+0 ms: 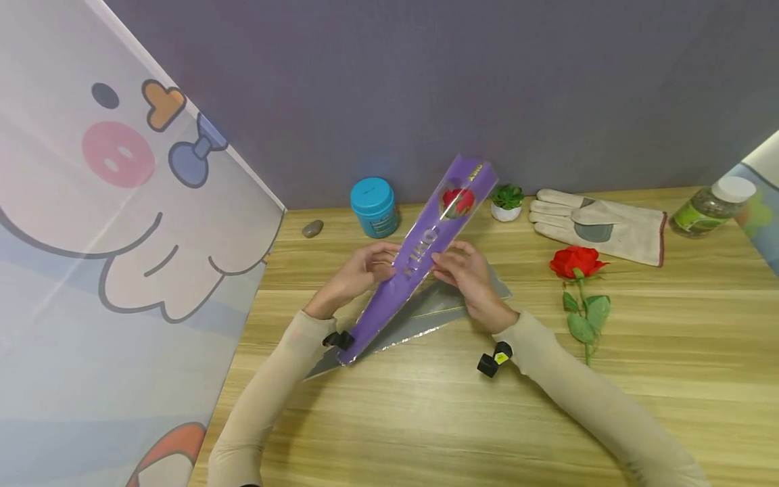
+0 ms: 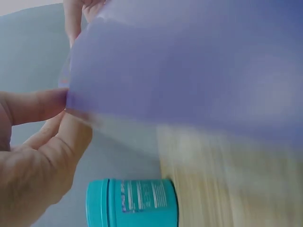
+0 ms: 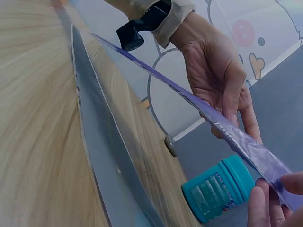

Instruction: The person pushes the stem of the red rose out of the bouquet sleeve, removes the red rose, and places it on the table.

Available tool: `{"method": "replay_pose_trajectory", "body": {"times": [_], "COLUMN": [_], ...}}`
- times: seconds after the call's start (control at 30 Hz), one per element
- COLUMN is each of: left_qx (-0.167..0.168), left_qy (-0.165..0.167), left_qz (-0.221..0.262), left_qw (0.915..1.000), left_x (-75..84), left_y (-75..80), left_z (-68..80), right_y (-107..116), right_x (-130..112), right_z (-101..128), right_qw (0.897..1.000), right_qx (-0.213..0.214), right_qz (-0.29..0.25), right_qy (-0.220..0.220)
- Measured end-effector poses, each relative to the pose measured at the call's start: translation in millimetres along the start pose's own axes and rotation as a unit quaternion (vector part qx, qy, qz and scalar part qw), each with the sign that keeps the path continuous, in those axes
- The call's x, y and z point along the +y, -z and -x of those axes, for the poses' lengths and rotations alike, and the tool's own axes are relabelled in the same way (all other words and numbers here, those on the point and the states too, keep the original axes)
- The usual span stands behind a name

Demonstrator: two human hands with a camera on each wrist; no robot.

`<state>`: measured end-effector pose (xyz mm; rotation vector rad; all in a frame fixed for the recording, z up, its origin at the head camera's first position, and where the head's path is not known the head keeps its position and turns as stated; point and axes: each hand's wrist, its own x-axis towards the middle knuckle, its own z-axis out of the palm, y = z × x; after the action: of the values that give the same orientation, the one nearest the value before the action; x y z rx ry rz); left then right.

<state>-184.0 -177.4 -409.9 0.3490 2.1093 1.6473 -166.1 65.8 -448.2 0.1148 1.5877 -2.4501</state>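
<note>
A long tapered purple flower sleeve [image 1: 380, 311] is held at a slant above the table, its wide end up and away. Shiny lettering runs along its middle, and a red rose shows near the wide end. My left hand [image 1: 356, 274] pinches its left edge between thumb and fingers; the left wrist view shows that thumb on the purple film [image 2: 165, 61]. On the opposite edge my right hand [image 1: 475, 287] pinches the sleeve too, fingertips at the rim in the right wrist view. Below lies a grey flower sleeve [image 1: 416, 326], flat on the table, partly covered by the purple one.
Along the back stand a teal tub [image 1: 374, 210], a small potted succulent [image 1: 506, 203] and a white-lidded jar [image 1: 712, 208]. A grey stone [image 1: 313, 228] lies at the left, a work glove [image 1: 627, 230] at the right. Nearer me is a loose red rose [image 1: 578, 262] with green leaves.
</note>
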Motion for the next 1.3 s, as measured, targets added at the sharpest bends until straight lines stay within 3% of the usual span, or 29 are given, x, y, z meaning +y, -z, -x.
{"method": "replay_pose_trajectory", "body": {"times": [0.33, 0.63, 0.97, 1.3], "left_qx": [-0.016, -0.022, -0.022, -0.019], "left_qy": [-0.021, -0.019, -0.054, -0.06], "left_qz": [0.036, 0.079, 0.068, 0.049], "left_qw": [0.999, 0.9964, 0.996, 0.9968], "left_x": [-0.4, 0.3, -7.6, -11.4], "left_y": [-18.5, -30.0, -35.2, -42.0], "left_z": [-0.3, 0.2, 1.7, 5.4], "right_y": [10, 18, 26, 30], "right_x": [-8, -12, -16, -21], "right_z": [8, 9, 9, 9], "right_qw": [1.0, 0.999, 0.999, 0.997], "right_qx": [-0.001, 0.013, 0.02, 0.026], "right_qz": [0.013, 0.021, 0.039, 0.057], "right_qy": [0.018, 0.021, 0.031, 0.044]}}
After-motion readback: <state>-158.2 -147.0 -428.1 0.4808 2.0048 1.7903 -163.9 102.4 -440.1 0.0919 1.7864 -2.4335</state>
